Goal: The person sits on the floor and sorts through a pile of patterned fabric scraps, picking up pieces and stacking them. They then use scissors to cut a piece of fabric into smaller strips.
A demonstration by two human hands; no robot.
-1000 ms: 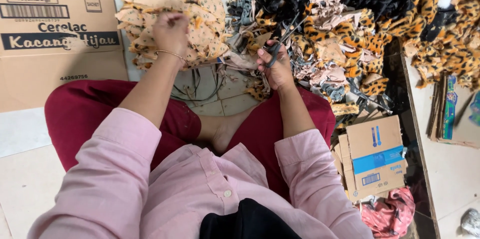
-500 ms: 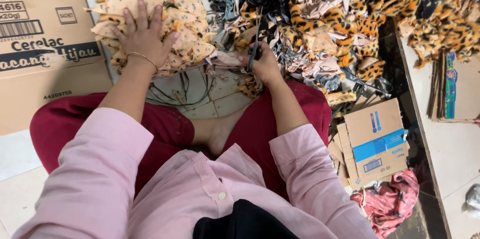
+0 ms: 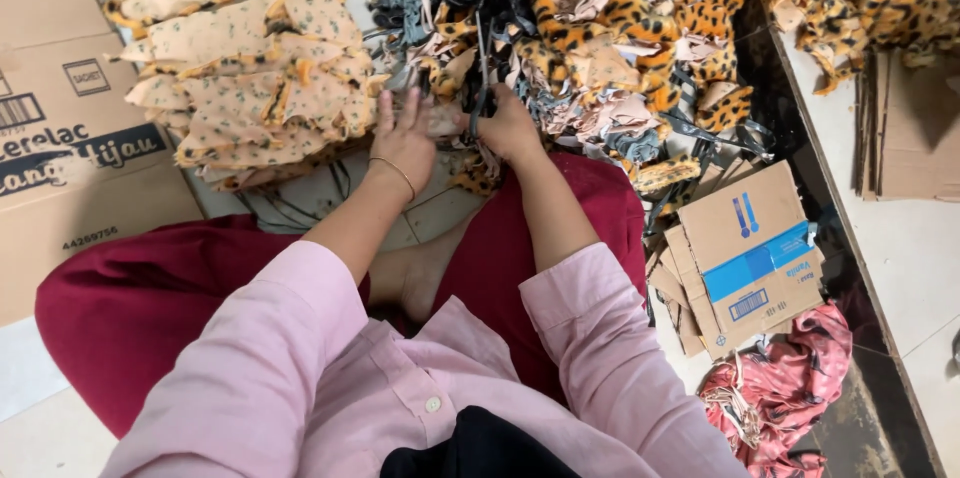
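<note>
A heap of leopard-print scraps (image 3: 620, 28) filled the upper middle of the frame, orange, black and beige pieces tangled together. At its lower left edge a pale scrap (image 3: 445, 118) lay flat between the hands, touched by both. Dark scissors (image 3: 482, 78) stood nearly upright just above it, blades pointing up into the heap.

We see informal home sewing workshop, work done seated on pale tiled floor (image 3: 30, 418). Big heap of leopard-print and black fabric offcuts (image 3: 620, 38) ahead, neat stack of cut beige dotted cloth pieces (image 3: 250, 68) at left. Flattened brown cardboard cartons (image 3: 70, 168) around, smaller blue-labelled cardboard boxes (image 3: 745, 258) at right, crumpled pink patterned cloth (image 3: 780, 398) beside them.
</note>
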